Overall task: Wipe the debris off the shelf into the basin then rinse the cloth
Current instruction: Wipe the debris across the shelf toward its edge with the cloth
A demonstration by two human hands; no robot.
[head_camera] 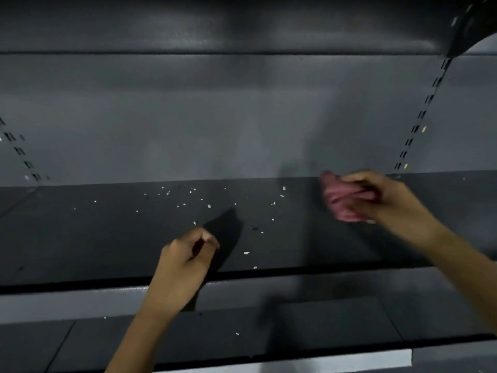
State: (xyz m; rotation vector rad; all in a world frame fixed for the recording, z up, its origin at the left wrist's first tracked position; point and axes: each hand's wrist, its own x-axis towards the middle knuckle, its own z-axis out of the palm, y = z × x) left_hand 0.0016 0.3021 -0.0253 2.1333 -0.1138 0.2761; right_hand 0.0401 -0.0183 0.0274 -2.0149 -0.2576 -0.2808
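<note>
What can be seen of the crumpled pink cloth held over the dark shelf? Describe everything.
The crumpled pink cloth looks soft, bunched into a creased wad, and blurred. The right hand grips it, fingers curled over it. It is near the back right of the dark grey shelf, right of the white debris; contact with the shelf is unclear.

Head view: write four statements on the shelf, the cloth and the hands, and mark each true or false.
1. The right hand grips a pink cloth. True.
2. White debris lies scattered on the dark shelf. True.
3. Both hands hold the cloth. False: the left hand is apart from it, fingers curled, near the shelf's front edge.
4. The cloth is to the left of the debris. False: it is to the right of most of it, near the back of the shelf.
</note>
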